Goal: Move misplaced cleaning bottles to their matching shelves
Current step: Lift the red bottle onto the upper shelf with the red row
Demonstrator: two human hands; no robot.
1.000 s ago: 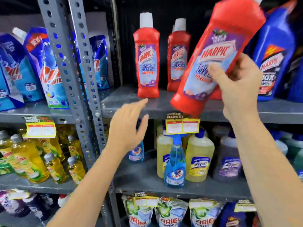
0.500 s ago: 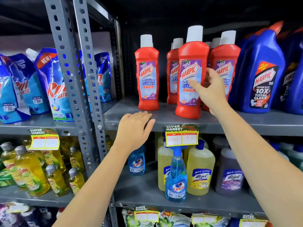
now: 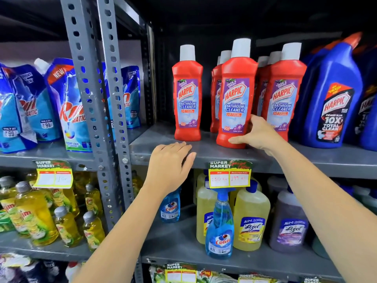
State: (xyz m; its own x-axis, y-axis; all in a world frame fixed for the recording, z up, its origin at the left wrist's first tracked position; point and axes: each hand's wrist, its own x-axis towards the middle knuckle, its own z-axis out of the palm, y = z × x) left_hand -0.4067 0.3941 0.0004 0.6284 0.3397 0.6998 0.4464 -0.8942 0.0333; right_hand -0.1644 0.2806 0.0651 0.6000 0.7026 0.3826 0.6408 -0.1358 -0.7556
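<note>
Red Harpic bottle (image 3: 236, 99) stands near the shelf (image 3: 204, 154) edge, right hand (image 3: 258, 132) loosely cupping it, left hand (image 3: 171, 162) spread flat on the lip.

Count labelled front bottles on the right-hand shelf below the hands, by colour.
Blue bottles: 2
Yellow bottles: 2
Purple bottles: 1
Total: 5
More bottles stand behind these, too hidden to count.

Rear red bottles (image 3: 263, 86) mostly hidden behind front ones. Blue bottle (image 3: 370, 119) cut by right edge. Price tag (image 3: 230, 178) handwriting too faint. Small spray bottle (image 3: 170, 207) top behind left hand (image 3: 169, 166).
</note>
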